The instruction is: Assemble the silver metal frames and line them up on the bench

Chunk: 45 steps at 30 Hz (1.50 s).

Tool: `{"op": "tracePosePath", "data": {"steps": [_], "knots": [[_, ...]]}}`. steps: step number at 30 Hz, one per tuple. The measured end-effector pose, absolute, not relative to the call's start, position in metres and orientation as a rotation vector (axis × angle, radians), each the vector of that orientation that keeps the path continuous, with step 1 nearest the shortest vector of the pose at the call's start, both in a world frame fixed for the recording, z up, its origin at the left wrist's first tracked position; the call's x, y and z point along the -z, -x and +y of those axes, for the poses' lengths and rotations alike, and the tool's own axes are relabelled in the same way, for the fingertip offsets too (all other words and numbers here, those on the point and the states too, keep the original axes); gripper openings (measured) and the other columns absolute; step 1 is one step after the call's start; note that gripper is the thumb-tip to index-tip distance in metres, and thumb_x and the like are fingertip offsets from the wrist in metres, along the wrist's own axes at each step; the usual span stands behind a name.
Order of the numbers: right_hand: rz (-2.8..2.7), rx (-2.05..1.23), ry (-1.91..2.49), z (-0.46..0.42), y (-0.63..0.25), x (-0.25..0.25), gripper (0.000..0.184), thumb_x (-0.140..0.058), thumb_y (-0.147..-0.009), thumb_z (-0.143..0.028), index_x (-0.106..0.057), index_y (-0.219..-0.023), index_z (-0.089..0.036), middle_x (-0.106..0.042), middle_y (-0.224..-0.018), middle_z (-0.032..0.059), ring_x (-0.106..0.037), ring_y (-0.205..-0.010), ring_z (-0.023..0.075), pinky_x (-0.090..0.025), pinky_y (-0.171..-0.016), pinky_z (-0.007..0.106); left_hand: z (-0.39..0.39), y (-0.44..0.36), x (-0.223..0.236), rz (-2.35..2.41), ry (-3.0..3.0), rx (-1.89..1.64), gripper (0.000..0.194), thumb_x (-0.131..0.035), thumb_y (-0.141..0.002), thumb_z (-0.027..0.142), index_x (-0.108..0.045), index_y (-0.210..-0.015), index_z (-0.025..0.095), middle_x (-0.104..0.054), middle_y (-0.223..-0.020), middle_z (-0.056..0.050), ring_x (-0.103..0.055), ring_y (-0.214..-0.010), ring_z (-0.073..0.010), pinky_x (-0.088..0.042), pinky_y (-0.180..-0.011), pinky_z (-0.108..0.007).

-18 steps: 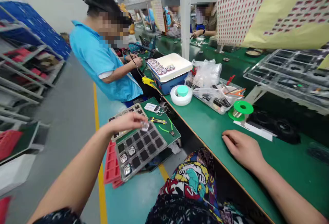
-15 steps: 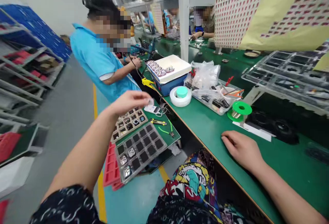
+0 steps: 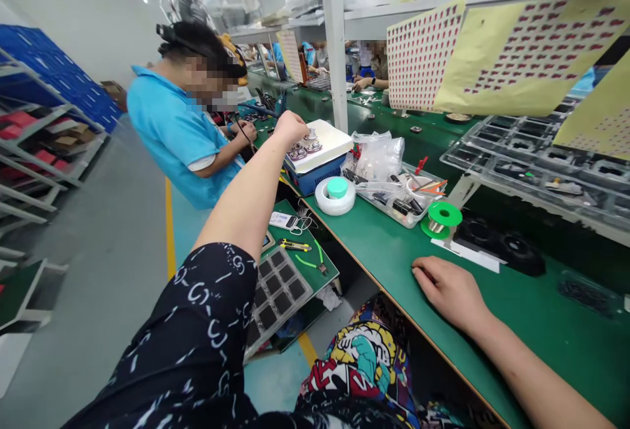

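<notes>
My left hand (image 3: pixel 291 128) reaches out over the white slab (image 3: pixel 332 143). Its fingers are closed at the tips on a small pale part (image 3: pixel 310 134), held right at the slab's surface. Several small flat reddish-edged parts (image 3: pixel 304 149) lie along the slab's near left side, partly hidden by my arm. The slab sits on a blue box (image 3: pixel 322 180) at the bench edge. On the green bench (image 3: pixel 384 255), my right hand (image 3: pixel 450 290) rests with curled fingers and nothing seen in them.
A grid tray (image 3: pixel 280 288) sits on a low side table, near a knife (image 3: pixel 294 245) and green-handled cutters (image 3: pixel 317 260). The bench holds a tape roll (image 3: pixel 335 196), a tool bin (image 3: pixel 398 199) and a solder spool (image 3: pixel 441 219). A co-worker (image 3: pixel 177 121) stands on the left.
My left hand has moved from above the grid tray forward and up to the white slab, carrying the small pale part. The view has tilted up slightly. My right hand stays put.
</notes>
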State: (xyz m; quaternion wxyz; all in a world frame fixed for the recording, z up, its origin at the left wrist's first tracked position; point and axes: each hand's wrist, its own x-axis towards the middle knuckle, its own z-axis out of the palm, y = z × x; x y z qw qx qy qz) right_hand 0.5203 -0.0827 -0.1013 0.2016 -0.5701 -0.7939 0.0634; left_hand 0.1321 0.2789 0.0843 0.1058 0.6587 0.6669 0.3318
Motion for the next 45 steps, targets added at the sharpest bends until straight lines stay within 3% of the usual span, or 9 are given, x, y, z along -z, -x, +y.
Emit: {"op": "tracePosePath", "data": {"steps": [4,8,13,24,34,39,45], "knots": [[-2.216,-0.167,1.602,-0.082,-0.52,0.102,0.026,-0.047,-0.11,-0.04,-0.07,-0.109,-0.029,-0.078,-0.105,0.003,-0.072,-0.091,0.023,-0.051,-0.076,0.035,0.288,-0.13,-0.083,2.108,-1.992,-0.789,0.017,-0.075,-0.073,0.006,-0.079,-0.09,0.009,-0.077,-0.095,-0.015,-0.061,-0.084,-0.0193,-0.048,-0.086,-0.041],[-2.225,-0.177,1.599,-0.082,-0.52,0.102,0.026,-0.046,-0.111,-0.041,-0.069,-0.109,-0.029,-0.077,-0.105,0.0023,-0.072,-0.091,0.0225,-0.051,-0.076,0.035,0.29,-0.127,-0.084,2.024,-2.08,-0.821,0.023,-0.068,-0.082,0.01,-0.079,-0.101,0.013,-0.077,-0.11,-0.015,-0.065,-0.096,-0.0228,-0.049,-0.089,-0.038],[-2.223,-0.168,1.593,-0.082,-0.521,0.102,0.026,-0.047,-0.11,-0.042,-0.07,-0.11,-0.029,-0.078,-0.107,0.0025,-0.073,-0.092,0.0232,-0.051,-0.073,0.035,0.288,-0.128,-0.084,1.877,-2.208,-0.679,0.039,-0.082,-0.073,0.019,-0.078,-0.111,0.011,-0.076,-0.115,-0.017,-0.067,-0.103,-0.0282,-0.051,-0.097,-0.039],[-2.242,-0.172,1.622,-0.082,-0.52,0.099,0.028,-0.046,-0.11,-0.042,-0.07,-0.11,-0.029,-0.078,-0.107,0.0026,-0.073,-0.093,0.0233,-0.051,-0.074,0.035,0.272,-0.129,-0.089,1.857,-2.24,-0.572,0.018,-0.083,-0.074,0.025,-0.08,-0.087,0.013,-0.075,-0.091,-0.014,-0.066,-0.088,-0.0263,-0.054,-0.091,-0.04],[-2.228,-0.146,1.58,-0.081,-0.521,0.1,0.027,-0.047,-0.11,-0.041,-0.071,-0.108,-0.028,-0.078,-0.105,0.0038,-0.073,-0.09,0.0232,-0.053,-0.072,0.036,0.267,-0.131,-0.089,1.856,-2.25,-0.557,0.016,-0.084,-0.075,0.024,-0.079,-0.086,0.013,-0.072,-0.079,-0.011,-0.065,-0.084,-0.0252,-0.054,-0.09,-0.039],[-2.231,-0.142,1.585,-0.082,-0.52,0.1,0.027,-0.046,-0.11,-0.04,-0.07,-0.109,-0.028,-0.078,-0.105,0.0036,-0.073,-0.089,0.0228,-0.052,-0.072,0.036,0.264,-0.133,-0.093,1.864,-2.263,-0.588,0.017,-0.082,-0.076,0.023,-0.078,-0.091,0.014,-0.073,-0.086,-0.011,-0.065,-0.086,-0.0247,-0.052,-0.089,-0.037],[-2.238,-0.151,1.602,-0.082,-0.52,0.101,0.027,-0.045,-0.111,-0.04,-0.07,-0.11,-0.028,-0.077,-0.107,0.0027,-0.073,-0.092,0.0229,-0.051,-0.074,0.036,0.226,-0.125,-0.1,1.844,-2.283,-1.028,0.021,-0.064,-0.092,0.028,-0.077,-0.098,0.013,-0.075,-0.099,-0.011,-0.065,-0.093,-0.0228,-0.049,-0.092,-0.034]]}}
